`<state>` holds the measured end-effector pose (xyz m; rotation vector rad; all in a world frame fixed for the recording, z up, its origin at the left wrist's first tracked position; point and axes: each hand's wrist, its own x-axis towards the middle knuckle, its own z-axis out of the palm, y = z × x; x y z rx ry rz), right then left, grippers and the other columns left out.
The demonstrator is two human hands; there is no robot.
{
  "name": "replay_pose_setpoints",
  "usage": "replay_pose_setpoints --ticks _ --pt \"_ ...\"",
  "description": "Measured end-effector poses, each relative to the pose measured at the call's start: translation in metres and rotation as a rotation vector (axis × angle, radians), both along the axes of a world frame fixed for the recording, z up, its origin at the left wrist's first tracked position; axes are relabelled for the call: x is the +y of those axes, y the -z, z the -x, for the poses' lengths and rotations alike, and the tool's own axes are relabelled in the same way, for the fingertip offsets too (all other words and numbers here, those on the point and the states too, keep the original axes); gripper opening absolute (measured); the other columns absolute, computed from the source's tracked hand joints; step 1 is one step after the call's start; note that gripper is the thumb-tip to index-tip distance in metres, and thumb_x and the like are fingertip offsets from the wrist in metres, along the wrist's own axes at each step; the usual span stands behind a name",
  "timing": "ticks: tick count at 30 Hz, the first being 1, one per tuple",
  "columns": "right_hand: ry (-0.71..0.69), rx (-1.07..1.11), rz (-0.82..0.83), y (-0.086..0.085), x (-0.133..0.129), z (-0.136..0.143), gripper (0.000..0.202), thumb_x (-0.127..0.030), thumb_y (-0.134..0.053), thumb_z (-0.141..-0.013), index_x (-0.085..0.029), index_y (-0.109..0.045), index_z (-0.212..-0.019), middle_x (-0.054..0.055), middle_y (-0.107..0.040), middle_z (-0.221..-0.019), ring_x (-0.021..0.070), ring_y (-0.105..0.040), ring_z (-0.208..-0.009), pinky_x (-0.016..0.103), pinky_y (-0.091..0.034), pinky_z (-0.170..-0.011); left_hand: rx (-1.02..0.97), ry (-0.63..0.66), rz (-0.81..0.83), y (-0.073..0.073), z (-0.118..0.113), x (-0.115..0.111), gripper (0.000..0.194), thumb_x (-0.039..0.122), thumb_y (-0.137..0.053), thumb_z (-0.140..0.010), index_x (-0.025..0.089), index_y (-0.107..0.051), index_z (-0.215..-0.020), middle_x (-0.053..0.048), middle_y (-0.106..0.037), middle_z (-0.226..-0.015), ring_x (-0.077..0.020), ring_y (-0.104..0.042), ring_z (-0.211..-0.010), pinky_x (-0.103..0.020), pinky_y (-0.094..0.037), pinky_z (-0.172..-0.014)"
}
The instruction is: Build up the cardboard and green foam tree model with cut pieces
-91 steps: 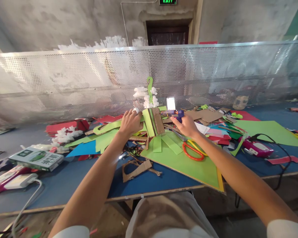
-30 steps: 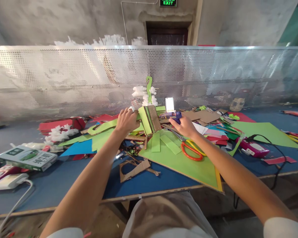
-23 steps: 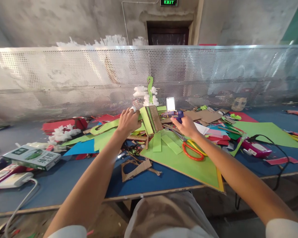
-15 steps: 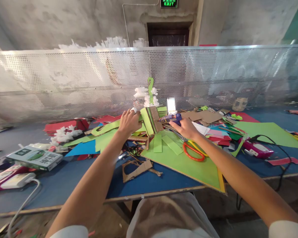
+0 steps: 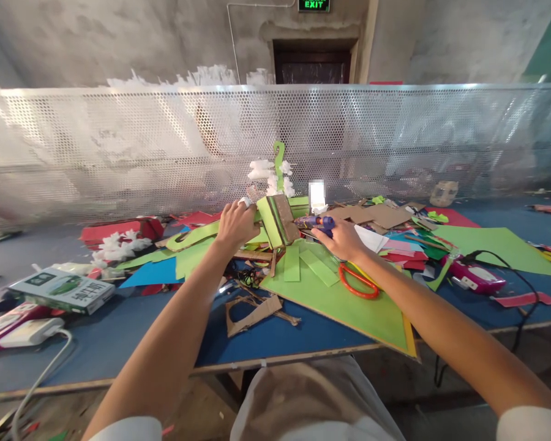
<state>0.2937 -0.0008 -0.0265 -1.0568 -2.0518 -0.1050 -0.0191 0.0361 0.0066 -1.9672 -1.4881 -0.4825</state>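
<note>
My left hand (image 5: 239, 224) is closed around the left part of a green and brown cardboard construction (image 5: 269, 222), its fingertips partly hidden behind the piece. A bare brown cardboard face (image 5: 285, 219) on it is turned toward the right. In my right hand (image 5: 344, 240) is a purple glue gun (image 5: 319, 223), its nozzle pointing left at that brown face; whether it touches I cannot tell. Behind the construction rises a curled green strip (image 5: 280, 160) with white tufts (image 5: 261, 169) beside it. Scissors with orange handles (image 5: 359, 282) lie below my right wrist.
Green sheets (image 5: 340, 312) with cut strips lie in front, brown scraps (image 5: 252, 315) to their left. A milk carton (image 5: 64, 291) and power strip (image 5: 16, 324) stand at left. A magenta power strip (image 5: 475, 274) with a black cable lies right. Behind is a perforated metal screen (image 5: 142, 147).
The glue gun has shifted slightly downward along the brown cardboard face. My left hand and the construction have moved a little to the left. Both hands keep their hold.
</note>
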Motion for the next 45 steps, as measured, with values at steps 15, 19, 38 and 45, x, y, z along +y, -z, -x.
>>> replay_pose_setpoints --ticks 15,19,38,45 --pt "0.010 0.072 0.019 -0.0020 0.0029 -0.0026 0.042 -0.056 -0.054 -0.100 -0.019 -0.073 -0.103 0.013 -0.076 -0.097 0.0301 -0.069 -0.090 0.035 -0.047 -0.078 0.017 -0.029 0.026 -0.0008 -0.0013 -0.0009 0.046 0.028 -0.058 -0.084 0.010 -0.072 -0.124 -0.023 -0.071 -0.117 -0.0391 -0.062 -0.121 -0.046 -0.045 -0.100" --pt "0.002 0.046 0.039 -0.0007 0.0018 -0.0006 0.047 -0.059 -0.052 -0.101 -0.018 -0.075 -0.103 0.013 -0.077 -0.095 0.0297 -0.069 -0.088 0.035 -0.048 -0.077 -0.004 -0.029 0.036 -0.0016 -0.0015 -0.0020 0.046 0.030 -0.058 -0.085 0.010 -0.072 -0.124 -0.024 -0.071 -0.118 -0.0402 -0.061 -0.122 -0.048 -0.044 -0.101" --pt "-0.202 0.215 0.210 -0.0078 -0.0013 -0.0064 0.039 -0.054 -0.065 -0.095 -0.017 -0.077 -0.099 0.006 -0.072 -0.082 0.0207 -0.060 -0.073 0.031 -0.042 -0.069 -0.021 -0.049 0.044 -0.0010 0.0014 -0.0002 0.046 0.032 -0.059 -0.085 0.012 -0.072 -0.125 -0.023 -0.071 -0.119 -0.0403 -0.060 -0.124 -0.048 -0.044 -0.102" --pt "-0.129 0.211 0.187 -0.0074 0.0011 -0.0058 0.046 -0.060 -0.058 -0.096 -0.021 -0.059 -0.071 0.001 -0.055 -0.061 0.0183 -0.053 -0.063 0.030 -0.034 -0.062 -0.029 -0.047 0.040 -0.0019 -0.0003 -0.0017 0.045 0.031 -0.058 -0.085 0.011 -0.072 -0.123 -0.024 -0.070 -0.117 -0.0401 -0.060 -0.123 -0.047 -0.044 -0.102"
